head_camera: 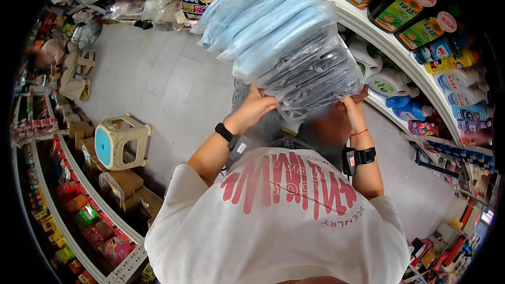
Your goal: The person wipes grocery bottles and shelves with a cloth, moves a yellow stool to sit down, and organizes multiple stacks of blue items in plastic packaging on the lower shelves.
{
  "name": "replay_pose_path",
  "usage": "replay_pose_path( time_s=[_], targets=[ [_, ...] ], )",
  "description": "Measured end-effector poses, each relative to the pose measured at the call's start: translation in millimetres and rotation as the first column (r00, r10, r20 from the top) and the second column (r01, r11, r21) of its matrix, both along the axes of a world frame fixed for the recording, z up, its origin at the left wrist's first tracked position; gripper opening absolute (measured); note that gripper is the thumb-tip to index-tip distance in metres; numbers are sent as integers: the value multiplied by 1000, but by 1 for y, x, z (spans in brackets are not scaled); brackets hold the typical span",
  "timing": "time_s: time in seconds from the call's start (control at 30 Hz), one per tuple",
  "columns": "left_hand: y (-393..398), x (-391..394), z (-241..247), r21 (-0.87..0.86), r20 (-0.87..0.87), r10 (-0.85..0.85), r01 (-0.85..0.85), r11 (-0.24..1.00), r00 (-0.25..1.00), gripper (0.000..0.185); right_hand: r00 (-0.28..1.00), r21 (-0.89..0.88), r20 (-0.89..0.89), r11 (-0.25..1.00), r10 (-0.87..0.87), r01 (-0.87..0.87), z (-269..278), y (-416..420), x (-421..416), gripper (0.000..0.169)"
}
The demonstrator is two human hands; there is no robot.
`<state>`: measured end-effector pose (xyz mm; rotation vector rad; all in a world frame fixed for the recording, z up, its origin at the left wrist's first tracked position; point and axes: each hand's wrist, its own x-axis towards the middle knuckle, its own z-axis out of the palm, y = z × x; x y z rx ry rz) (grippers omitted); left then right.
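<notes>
In front of me is a row of clear-wrapped packages, light blue ones (272, 27) at the far end and dark grey ones (311, 71) nearer my body. My left hand (258, 106) grips the near left edge of the dark packages, thumb pointing inward. At their near right corner, my right hand (352, 108) is closed on the wrapping. What is inside the wraps cannot be made out. Below my right hand lies a blurred reddish-brown shape (329, 126) that I cannot identify.
Shelving (363, 31) with detergent bottles (410, 12) curves close along my right. To the left stand a plastic stool (122, 142), cardboard boxes (120, 183) and a shelf of small goods (86, 213). Another person (63, 65) is low down at the far left. Bagged goods (201, 0) fill the back shelf.
</notes>
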<state>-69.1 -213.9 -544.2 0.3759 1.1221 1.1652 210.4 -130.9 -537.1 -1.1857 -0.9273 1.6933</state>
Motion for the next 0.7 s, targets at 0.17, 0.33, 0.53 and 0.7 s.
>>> replay_pose_path(
  time_s=[0.17,0.33,0.53,0.7],
  targets=[
    [8,-12,-54,2,138,-97,98,995,986,45,996,-27,-60,997,73,-75,0,2,-1,70],
    [17,-12,-64,-99,138,-128,143,985,982,32,998,0,54,1000,-13,13,16,-7,-9,52],
    [13,-9,-67,-144,133,-81,100,985,988,22,997,-3,69,1000,-17,18,15,-7,-7,42],
    [12,-12,-68,-100,154,-89,105,989,984,19,988,-31,101,993,117,-114,1,-5,7,50]
  ],
)
